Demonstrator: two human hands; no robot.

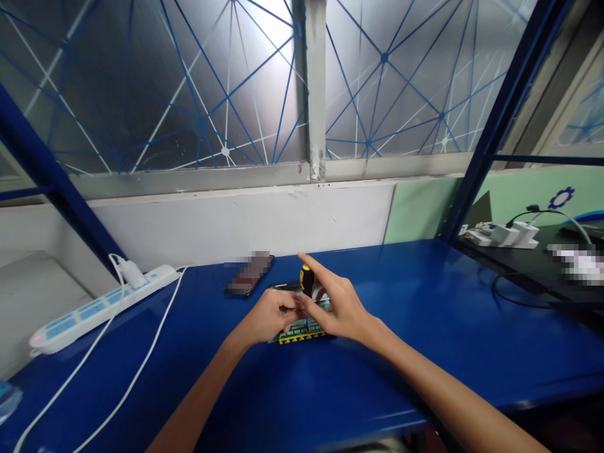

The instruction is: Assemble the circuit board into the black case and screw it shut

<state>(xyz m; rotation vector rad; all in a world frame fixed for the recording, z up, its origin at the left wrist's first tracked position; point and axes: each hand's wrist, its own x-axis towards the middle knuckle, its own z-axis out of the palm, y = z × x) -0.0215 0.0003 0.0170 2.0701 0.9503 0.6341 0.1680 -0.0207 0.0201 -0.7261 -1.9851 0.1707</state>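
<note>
A small screwdriver (306, 280) with a black and yellow handle stands nearly upright between my hands. My right hand (340, 307) is about it, with the index finger stretched past the handle and the thumb near its lower end. Close by on the left, my left hand (270, 316) has its fingertips pinched together beside the screwdriver's lower part; what they hold is hidden. Beneath both hands lies a flat green item (302, 329) with a yellow and black toothed front edge, mostly covered by my fingers.
A dark phone (250, 274) rests on the blue table (396, 283) behind my left hand. To the left is a white power strip (104, 308) with a plugged-in charger and trailing cables. On the right, a black surface carries another white power strip (500, 236). A wall closes the back.
</note>
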